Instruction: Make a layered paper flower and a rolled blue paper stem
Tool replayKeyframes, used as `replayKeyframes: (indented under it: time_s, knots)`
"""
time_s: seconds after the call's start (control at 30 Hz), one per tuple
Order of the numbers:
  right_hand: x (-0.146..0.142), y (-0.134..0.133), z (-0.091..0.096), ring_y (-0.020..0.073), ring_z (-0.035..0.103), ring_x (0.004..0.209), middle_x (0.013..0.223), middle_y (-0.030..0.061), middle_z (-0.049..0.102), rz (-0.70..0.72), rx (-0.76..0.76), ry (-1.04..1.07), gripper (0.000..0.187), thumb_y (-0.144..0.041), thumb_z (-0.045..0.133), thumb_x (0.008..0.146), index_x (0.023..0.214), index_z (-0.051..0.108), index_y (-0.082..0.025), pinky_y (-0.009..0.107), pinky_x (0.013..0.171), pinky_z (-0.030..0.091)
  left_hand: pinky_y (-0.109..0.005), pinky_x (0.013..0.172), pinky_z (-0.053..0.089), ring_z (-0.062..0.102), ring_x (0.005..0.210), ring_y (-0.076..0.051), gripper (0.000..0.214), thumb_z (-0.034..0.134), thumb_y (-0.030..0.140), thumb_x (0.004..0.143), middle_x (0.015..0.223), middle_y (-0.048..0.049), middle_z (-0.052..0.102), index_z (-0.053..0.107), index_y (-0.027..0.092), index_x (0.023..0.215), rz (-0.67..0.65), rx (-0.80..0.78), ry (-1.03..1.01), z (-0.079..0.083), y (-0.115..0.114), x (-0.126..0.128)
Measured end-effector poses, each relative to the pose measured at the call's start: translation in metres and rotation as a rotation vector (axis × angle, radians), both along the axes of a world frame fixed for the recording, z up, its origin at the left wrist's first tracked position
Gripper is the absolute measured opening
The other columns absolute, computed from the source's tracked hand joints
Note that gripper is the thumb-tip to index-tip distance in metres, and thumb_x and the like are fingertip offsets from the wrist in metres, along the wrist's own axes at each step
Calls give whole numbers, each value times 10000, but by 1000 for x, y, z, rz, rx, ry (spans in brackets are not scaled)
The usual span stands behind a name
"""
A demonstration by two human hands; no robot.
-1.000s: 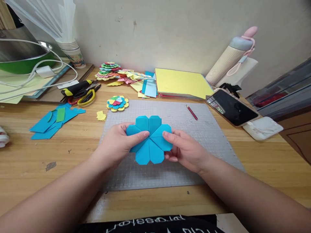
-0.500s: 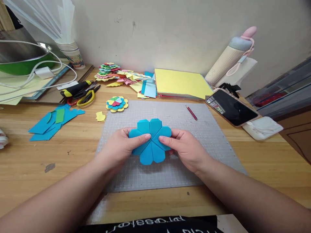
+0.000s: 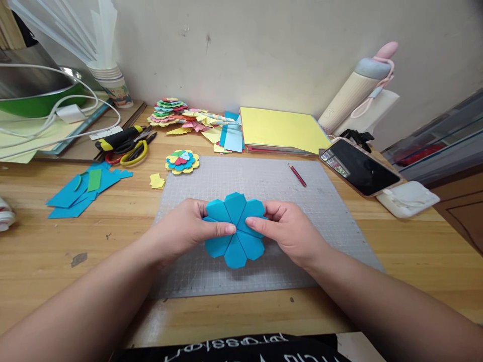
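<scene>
A blue paper flower (image 3: 237, 251) with several rounded petals and crease lines meeting at its centre is held up above the grey cutting mat (image 3: 302, 266). My left hand (image 3: 196, 223) grips its left side, thumb lying across the front near the centre and fingers behind. On the right side my right hand (image 3: 285, 229) pinches it, thumb on the front, with the other fingers partly hidden behind the petals. A small layered paper flower (image 3: 182, 162) in yellow, blue, green and red lies at the mat's far left corner.
Blue paper scraps (image 3: 71, 193), yellow scraps (image 3: 156, 181) and scissors (image 3: 134, 153) lie to the left. Behind stand layered paper flowers (image 3: 168, 110) and a yellow paper stack (image 3: 283, 128). A dark red pencil (image 3: 298, 175), a phone (image 3: 362, 166) and a white case (image 3: 408, 198) are right.
The blue paper flower has been turned slightly between both hands and sits a little lower. Both hands still hold its sides.
</scene>
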State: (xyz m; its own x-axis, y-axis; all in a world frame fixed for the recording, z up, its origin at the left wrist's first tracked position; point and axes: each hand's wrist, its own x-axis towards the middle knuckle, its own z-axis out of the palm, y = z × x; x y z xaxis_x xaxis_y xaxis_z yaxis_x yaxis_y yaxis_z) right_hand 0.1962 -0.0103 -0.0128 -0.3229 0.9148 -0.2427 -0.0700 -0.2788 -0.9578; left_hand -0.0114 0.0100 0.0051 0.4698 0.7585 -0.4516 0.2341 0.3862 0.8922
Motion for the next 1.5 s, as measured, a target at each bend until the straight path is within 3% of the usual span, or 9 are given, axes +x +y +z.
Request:
replayKeyframes:
  time_s: [0.2, 0.37, 0.43, 0.53, 0.67, 0.83, 1.0, 1.27, 1.5]
  knots:
    - [1, -3, 3, 115, 583, 610, 689, 3, 660, 26, 72, -51, 191, -345, 741, 758, 775, 684, -163, 255, 564, 491, -224, 572, 466, 591, 593, -121, 268, 797, 437, 653, 675, -5, 720, 724, 183, 699, -21, 76, 20, -1, -1, -1]
    - [0, -4, 3, 97, 573, 608, 689, -5, 647, 43, 77, -5, 174, -323, 742, 765, 759, 670, -165, 224, 555, 488, -213, 546, 468, 599, 585, -120, 250, 785, 420, 676, 680, -7, 721, 717, 183, 711, -29, 40, -6, -2, -4, 2]
    - [-1, -3, 3, 84, 563, 605, 712, -11, 644, 14, 83, 37, 182, -343, 727, 790, 836, 677, -174, 205, 542, 477, -231, 549, 484, 616, 593, -136, 267, 777, 437, 682, 709, -28, 738, 728, 179, 732, 43, 26, -4, -4, -6, 4]
    - [-4, -2, 2, 81, 554, 583, 765, -19, 641, -55, 52, 118, 285, -416, 694, 821, 1005, 635, -207, 187, 463, 445, -262, 574, 502, 639, 643, -168, 328, 801, 465, 648, 763, -44, 748, 730, 179, 791, 271, 45, -8, -7, -5, 6]
    - [-8, -2, 2, 117, 605, 594, 735, 0, 653, -43, -63, 82, 300, -448, 711, 790, 898, 592, -195, 187, 400, 406, -291, 659, 511, 654, 742, -200, 367, 810, 450, 650, 808, -56, 744, 719, 168, 866, 456, 84, -89, -11, -4, 8]
    - [-9, -3, -1, 68, 490, 428, 530, -22, 618, 10, -62, -26, 270, -418, 684, 808, 725, 597, -176, 191, 408, 364, -304, 701, 511, 660, 784, -216, 331, 793, 405, 682, 871, -76, 753, 718, 161, 892, 452, 15, -200, -9, -6, 10]
    - [-7, -3, -3, 76, 524, 442, 537, -15, 649, -23, -50, 9, 270, -425, 699, 806, 730, 614, -180, 198, 428, 386, -322, 741, 503, 660, 816, -227, 280, 773, 374, 710, 915, -82, 753, 714, 157, 878, 409, -17, -264, -7, -6, 10]
    - [-6, -3, -2, 80, 537, 440, 540, -6, 663, -25, -49, 36, 259, -413, 707, 802, 725, 629, -178, 204, 432, 402, -310, 716, 501, 665, 810, -229, 272, 779, 364, 700, 927, -84, 756, 714, 152, 858, 464, -41, -282, -5, -6, 11]
    - [-6, -3, 0, 88, 547, 452, 526, -12, 645, -30, -47, 35, 250, -399, 709, 799, 716, 624, -179, 212, 436, 406, -311, 741, 509, 660, 793, -213, 308, 782, 376, 702, 913, -81, 753, 714, 148, 898, 384, -70, -270, -5, -6, 10]
